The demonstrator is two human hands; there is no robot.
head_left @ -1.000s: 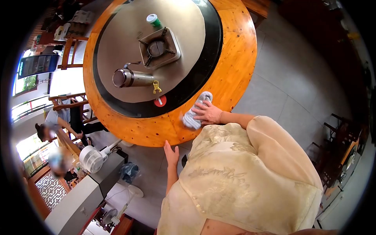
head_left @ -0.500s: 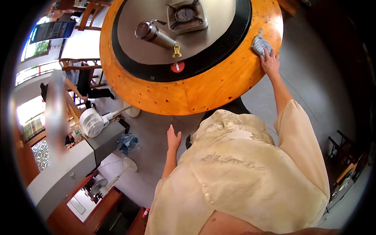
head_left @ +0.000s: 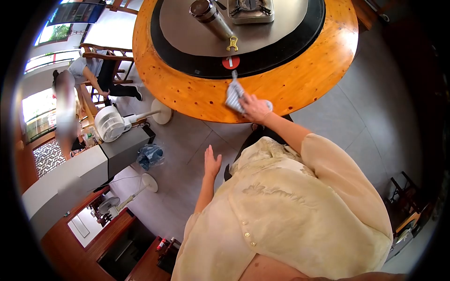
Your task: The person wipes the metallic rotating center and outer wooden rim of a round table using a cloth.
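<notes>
My right hand (head_left: 255, 108) presses a grey striped cloth (head_left: 233, 96) onto the near edge of a round wooden table (head_left: 183, 96). Part of the cloth is hidden under the fingers, and one end points toward the table's dark inner ring. My left hand (head_left: 212, 161) hangs beside my body below the table, fingers stretched out, touching nothing. On the metal centre of the table stand a steel flask (head_left: 213, 21) and a portable gas stove (head_left: 251, 13). A gold-coloured bottle opener (head_left: 232, 44) lies by the flask's base, above a round red sticker (head_left: 231, 62).
Left of the table, a white fan (head_left: 110, 123) stands near a grey counter (head_left: 70, 175). A blue plastic bag (head_left: 150, 156) lies on the floor. Another person (head_left: 98, 75) sits on a wooden chair (head_left: 110, 55) at the upper left. A dark chair (head_left: 408, 196) is at the right.
My right hand has brought the cloth along the table rim from the right side to the near middle. The view has shifted somewhat. My left hand stays outstretched beside me.
</notes>
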